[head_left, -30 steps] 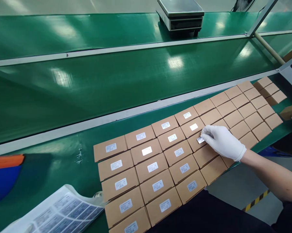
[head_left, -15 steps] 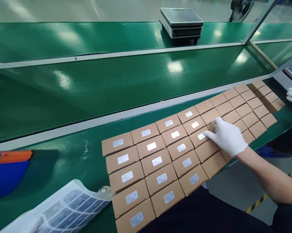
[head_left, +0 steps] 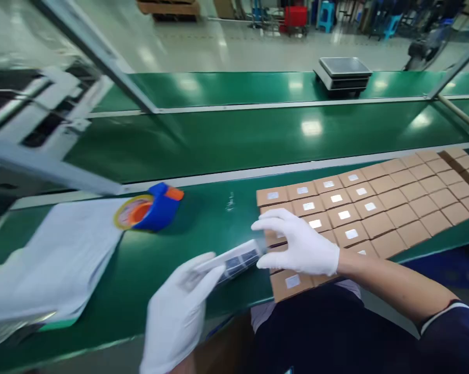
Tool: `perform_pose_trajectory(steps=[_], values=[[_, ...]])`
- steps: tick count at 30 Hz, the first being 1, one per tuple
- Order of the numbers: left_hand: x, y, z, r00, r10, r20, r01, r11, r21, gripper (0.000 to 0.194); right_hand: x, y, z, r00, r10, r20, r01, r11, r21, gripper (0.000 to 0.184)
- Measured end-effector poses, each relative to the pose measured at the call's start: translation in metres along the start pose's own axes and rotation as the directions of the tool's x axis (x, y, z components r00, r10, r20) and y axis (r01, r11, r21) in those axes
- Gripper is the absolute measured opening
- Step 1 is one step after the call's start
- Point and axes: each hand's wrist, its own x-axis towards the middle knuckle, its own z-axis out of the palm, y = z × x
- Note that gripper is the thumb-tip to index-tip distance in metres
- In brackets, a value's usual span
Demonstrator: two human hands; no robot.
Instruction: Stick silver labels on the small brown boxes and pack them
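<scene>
Over the green worktop [head_left: 205,223], we grip a label sheet [head_left: 240,261] in our left hand [head_left: 175,311], our right hand [head_left: 302,244] spread open at its end. Labelled boxes [head_left: 281,289] fill the row's left side; plain boxes [head_left: 404,219] lie rightward, unlabelled.

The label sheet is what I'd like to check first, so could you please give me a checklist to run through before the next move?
1. Label sheet held: ok, the left hand grips one end.
2. Right hand open beside the sheet's other end: ok.
3. Loose label on the right fingertips: cannot tell, blurred.
4. Boxes lying flat in rows: ok.
5. Every box labelled: not ok, those farther right are plain.
6. Tape dispenser away from both hands: ok, it stands beyond the left hand.
</scene>
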Motion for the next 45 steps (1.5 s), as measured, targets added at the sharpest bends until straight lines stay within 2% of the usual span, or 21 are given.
perform_pose_trajectory(steps=[1,2,5,9,12,15,18,21,25,29,33,35,37,41,43,45], values=[[-0.004,-0.001,-0.002,0.999,-0.017,0.049,0.020,0.998,-0.058,0.061,0.010,-0.001,0.010,0.998,0.012,0.068,-0.015,0.999,0.033,0.045],[-0.008,-0.002,-0.004,0.996,-0.028,0.083,0.037,0.993,-0.116,0.060,0.018,-0.001,0.019,0.992,0.040,0.123,-0.047,0.997,0.054,0.042],[-0.013,-0.011,-0.009,0.996,-0.007,0.094,0.028,0.976,-0.217,0.061,0.033,0.001,0.040,0.976,0.135,0.171,-0.139,0.990,0.016,0.027],[-0.010,-0.027,-0.018,0.995,0.062,0.073,-0.047,0.980,-0.192,0.064,0.035,0.000,0.058,0.963,0.186,0.195,-0.179,0.982,-0.055,0.036],[-0.006,-0.033,-0.028,0.983,0.141,0.120,-0.125,0.984,-0.127,0.057,0.033,-0.003,0.066,0.951,0.211,0.228,-0.195,0.976,-0.093,0.028],[-0.001,-0.031,-0.035,0.952,0.243,0.187,-0.219,0.966,-0.140,0.037,0.033,-0.006,0.072,0.948,0.212,0.236,-0.183,0.973,-0.138,0.025],[0.003,-0.026,-0.037,0.935,0.262,0.237,-0.212,0.953,-0.215,0.019,0.032,-0.008,0.075,0.968,0.170,0.185,-0.145,0.979,-0.145,0.024],[0.004,-0.022,-0.037,0.925,0.261,0.278,-0.194,0.950,-0.245,0.017,0.031,-0.009,0.076,0.982,0.134,0.135,-0.116,0.984,-0.134,0.021],[0.005,-0.020,-0.038,0.910,0.268,0.317,-0.205,0.954,-0.219,0.016,0.032,-0.008,0.076,0.979,0.139,0.152,-0.118,0.983,-0.141,0.018],[0.006,-0.026,-0.033,0.925,0.236,0.297,-0.174,0.960,-0.220,0.017,0.032,-0.006,0.075,0.981,0.136,0.139,-0.114,0.982,-0.153,0.021],[0.005,-0.031,-0.026,0.951,0.160,0.264,-0.073,0.947,-0.313,0.023,0.028,-0.003,0.074,0.988,0.130,0.086,-0.113,0.978,-0.173,0.021],[0.005,-0.032,-0.023,0.960,0.111,0.256,-0.015,0.937,-0.348,0.026,0.026,-0.002,0.072,0.998,0.056,0.009,-0.052,0.973,-0.224,0.016],[0.005,-0.031,-0.021,0.964,0.071,0.256,0.028,0.932,-0.362,0.028,0.023,0.001,0.069,0.993,-0.093,-0.077,0.064,0.945,-0.321,0.011],[0.005,-0.026,-0.017,0.961,0.048,0.272,0.057,0.929,-0.365,0.032,0.015,0.007,0.065,0.918,-0.382,-0.104,0.273,0.801,-0.533,0.011],[0.005,-0.023,-0.014,0.960,0.024,0.279,0.083,0.927,-0.365,0.034,0.010,0.009,0.064,0.870,-0.484,-0.088,0.331,0.709,-0.623,0.015],[0.004,-0.020,-0.012,0.961,0.002,0.277,0.102,0.928,-0.360,0.035,0.006,0.008,0.066,0.826,-0.554,-0.101,0.358,0.655,-0.665,0.021]])
